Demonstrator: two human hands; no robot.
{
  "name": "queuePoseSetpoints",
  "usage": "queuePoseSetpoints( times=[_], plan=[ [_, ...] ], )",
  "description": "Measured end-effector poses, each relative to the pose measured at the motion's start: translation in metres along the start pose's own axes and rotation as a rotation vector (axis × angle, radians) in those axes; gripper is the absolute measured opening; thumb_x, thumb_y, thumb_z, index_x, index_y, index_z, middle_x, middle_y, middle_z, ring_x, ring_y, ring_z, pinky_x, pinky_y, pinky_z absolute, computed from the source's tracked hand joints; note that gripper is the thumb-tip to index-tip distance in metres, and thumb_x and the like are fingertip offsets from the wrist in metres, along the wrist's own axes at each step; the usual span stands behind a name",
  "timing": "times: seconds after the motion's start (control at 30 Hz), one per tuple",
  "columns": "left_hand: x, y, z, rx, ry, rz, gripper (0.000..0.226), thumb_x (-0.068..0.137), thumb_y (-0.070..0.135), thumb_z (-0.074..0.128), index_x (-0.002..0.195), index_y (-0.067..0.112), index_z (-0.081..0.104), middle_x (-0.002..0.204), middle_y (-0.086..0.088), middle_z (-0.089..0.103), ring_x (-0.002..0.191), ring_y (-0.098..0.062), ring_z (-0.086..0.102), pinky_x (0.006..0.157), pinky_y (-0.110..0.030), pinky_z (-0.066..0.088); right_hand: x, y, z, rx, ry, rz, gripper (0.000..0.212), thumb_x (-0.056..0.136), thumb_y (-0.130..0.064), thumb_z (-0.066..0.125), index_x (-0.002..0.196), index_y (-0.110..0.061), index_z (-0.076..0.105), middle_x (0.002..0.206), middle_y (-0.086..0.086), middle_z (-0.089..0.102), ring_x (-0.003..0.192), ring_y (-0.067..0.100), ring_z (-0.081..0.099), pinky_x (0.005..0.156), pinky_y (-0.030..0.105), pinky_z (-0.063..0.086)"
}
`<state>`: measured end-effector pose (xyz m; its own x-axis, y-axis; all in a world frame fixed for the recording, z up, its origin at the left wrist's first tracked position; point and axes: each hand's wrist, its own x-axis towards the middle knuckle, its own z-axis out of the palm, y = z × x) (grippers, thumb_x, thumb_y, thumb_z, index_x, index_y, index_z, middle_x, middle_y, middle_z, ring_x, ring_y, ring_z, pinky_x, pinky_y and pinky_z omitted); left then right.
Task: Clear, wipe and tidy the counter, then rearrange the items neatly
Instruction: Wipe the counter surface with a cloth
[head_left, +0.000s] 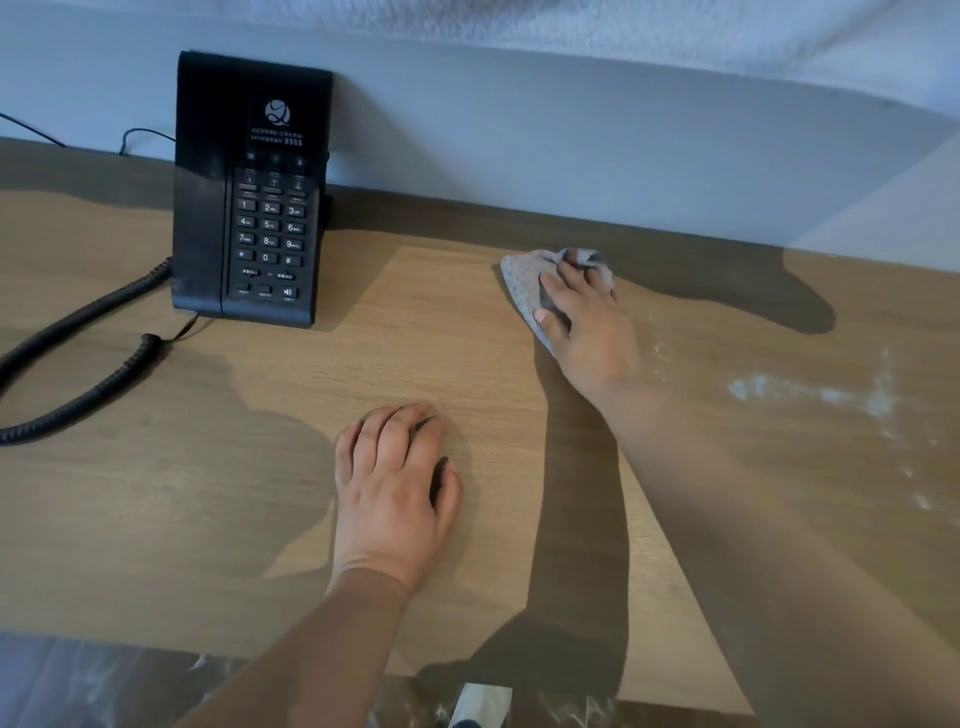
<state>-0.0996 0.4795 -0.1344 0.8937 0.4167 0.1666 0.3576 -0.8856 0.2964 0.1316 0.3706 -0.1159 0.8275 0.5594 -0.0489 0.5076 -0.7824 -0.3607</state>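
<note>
The right hand presses a grey cloth onto the wooden bench. Its fingers lie close together and curl into the bunched folds, and the thumb clamps the flatter flap from the side. The cloth lies under and just beyond these fingertips, near the wall. The left hand rests palm-down on the bench and holds nothing. Its fingers are together and loosely bent.

The main risk, as I judge it, is the white powdery residue. It lies well off to the little-finger side of the right hand and back toward the forearm. A stroke pulled that way could drag the bare arm through it and smear it further, or push it off the bench edge. A stroke toward the thumb side heads for the black desk telephone and its coiled cord. A long sweep could nudge the phone or snag the cord. The loose flap beside the thumb could also fold under and leave a streak unwiped.

The visible cloth runs on a diagonal. A tapered end lies beside the base of the thumb, and the crumpled end sits past the fingertips, pointing toward the wall. The palm hides the rest.
</note>
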Motion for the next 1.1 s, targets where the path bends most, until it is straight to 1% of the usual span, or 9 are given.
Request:
queuePoseSetpoints(
  times=[0.1,0.4,0.63,0.9,1.0,1.1],
  plan=[
    [-0.001,0.001,0.000,-0.017,0.016,-0.003,0.040,0.090,0.030,0.044,0.121,0.014,0.062,0.130,-0.004,0.054,0.126,-0.026,0.044,0.113,-0.049,0.028,-0.029,-0.003,0.004,0.005,0.007,0.004,0.049,0.102,-0.035,0.042,0.149,-0.024,0.036,0.160,-0.004,0.024,0.149,0.022,0.013,0.121,0.042,0.008],
    [-0.001,0.000,0.003,-0.024,0.034,-0.023,0.042,0.088,0.032,0.043,0.122,0.015,0.061,0.128,-0.005,0.055,0.123,-0.029,0.046,0.112,-0.047,0.026,-0.118,-0.017,0.009,0.096,0.002,0.031,0.047,0.100,-0.032,0.047,0.145,-0.022,0.043,0.158,-0.003,0.028,0.148,0.024,0.016,0.120,0.042,0.009],
    [-0.001,0.001,0.005,-0.017,0.038,-0.020,0.043,0.087,0.034,0.043,0.121,0.015,0.061,0.127,-0.007,0.056,0.119,-0.032,0.048,0.108,-0.050,0.029,-0.186,-0.030,0.023,0.150,0.046,0.059,0.045,0.099,-0.032,0.052,0.142,-0.024,0.048,0.156,-0.005,0.032,0.147,0.022,0.021,0.121,0.044,0.013],
    [-0.001,0.001,0.004,-0.012,0.010,-0.007,0.040,0.092,0.038,0.045,0.124,0.017,0.058,0.131,-0.005,0.051,0.122,-0.029,0.043,0.111,-0.048,0.026,-0.260,-0.048,0.034,0.186,0.083,0.087,0.042,0.099,-0.031,0.053,0.140,-0.026,0.050,0.154,-0.008,0.034,0.146,0.016,0.022,0.121,0.036,0.010],
    [-0.001,0.001,0.005,0.004,0.009,-0.001,0.041,0.093,0.041,0.044,0.125,0.018,0.057,0.132,-0.005,0.049,0.123,-0.029,0.041,0.111,-0.048,0.025,-0.284,-0.055,0.037,0.276,0.098,0.100,0.041,0.097,-0.028,0.057,0.138,-0.026,0.054,0.151,-0.010,0.038,0.145,0.009,0.022,0.121,0.035,0.016],
    [-0.001,0.001,0.005,0.010,0.006,0.001,0.042,0.094,0.042,0.043,0.125,0.018,0.056,0.132,-0.005,0.049,0.123,-0.028,0.040,0.111,-0.047,0.025,-0.306,-0.060,0.039,0.314,0.121,0.116,0.038,0.093,-0.023,0.063,0.131,-0.026,0.060,0.144,-0.013,0.047,0.141,0.007,0.032,0.117,0.031,0.026]
  ],
)
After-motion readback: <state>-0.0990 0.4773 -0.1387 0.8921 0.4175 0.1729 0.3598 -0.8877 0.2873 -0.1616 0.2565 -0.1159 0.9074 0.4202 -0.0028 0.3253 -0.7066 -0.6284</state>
